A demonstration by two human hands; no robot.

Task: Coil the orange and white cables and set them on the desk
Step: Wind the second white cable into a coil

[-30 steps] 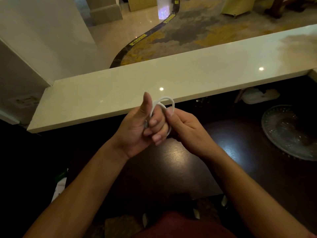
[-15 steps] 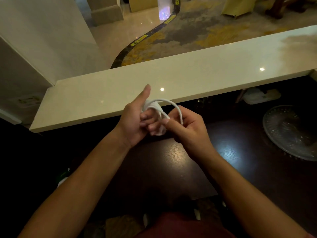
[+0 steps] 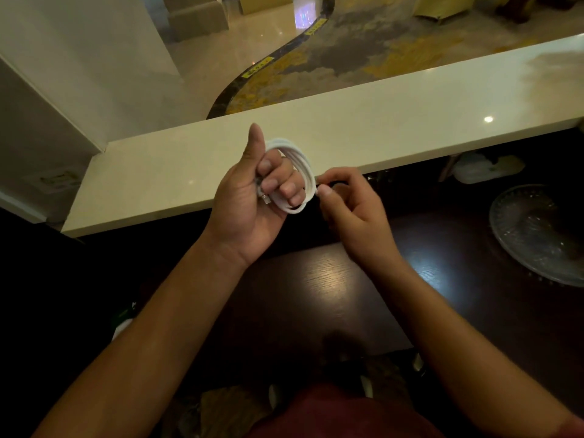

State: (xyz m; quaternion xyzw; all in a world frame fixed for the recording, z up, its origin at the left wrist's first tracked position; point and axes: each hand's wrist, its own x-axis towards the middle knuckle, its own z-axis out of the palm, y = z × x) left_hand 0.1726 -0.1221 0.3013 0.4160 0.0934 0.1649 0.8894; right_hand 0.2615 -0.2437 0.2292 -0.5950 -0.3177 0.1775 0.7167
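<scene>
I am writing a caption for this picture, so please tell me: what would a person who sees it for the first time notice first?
The eye goes first to the white cable, wound in several loops around the fingers of the left hand, held up in the middle in front of the pale counter ledge. The right hand pinches the coil's right edge. At the far right, a clear glass plate lies on the dark wooden desk.

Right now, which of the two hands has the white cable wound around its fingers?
The left hand: the white cable loops in several turns around its curled fingers, thumb pointing up. The right hand only pinches the coil's outer edge with its fingertips.
</scene>
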